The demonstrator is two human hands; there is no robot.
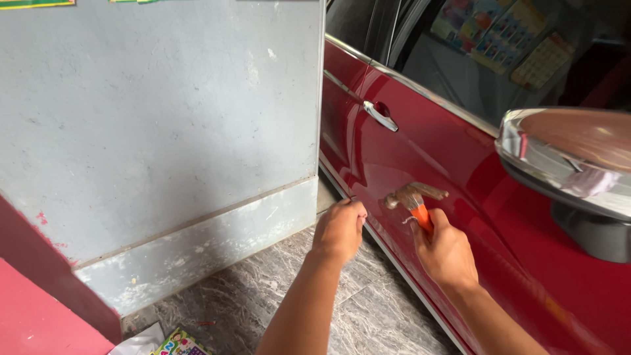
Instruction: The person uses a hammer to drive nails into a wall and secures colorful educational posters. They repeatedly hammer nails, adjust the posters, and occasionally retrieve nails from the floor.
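Far to the left of both sets of fingers stands a grey wall with a pale skirting band at its foot, and below it a marbled stone floor where a colourful printed sheet lies near the bottom edge.

The left hand is curled into a loose fist, its fingers pressed together against the lower part of the red car door, close to the door's bottom trim line. Whether they pinch anything small I cannot tell; the knuckles hide it.

Just to the right of those fingers is the paintbrush. The right hand grips its orange handle, fingers wrapped tight around it, thumb on top. The bristles are splayed flat against the red panel above the right fingers and slightly toward the left hand. The brush's long axis runs on a slant, handle low and right in the fist, bristle end up and left, pointing at the panel beneath the chrome door handle, which sits well above both hands.

To do this stroke well, I judge the bristles should stay lightly fanned, with little pressure, the wrist drawing along the panel's length while the left fist stays braced and out of the brush's path.

Furthest right, above the right fingers, a chrome side mirror juts out, under the dark window glass
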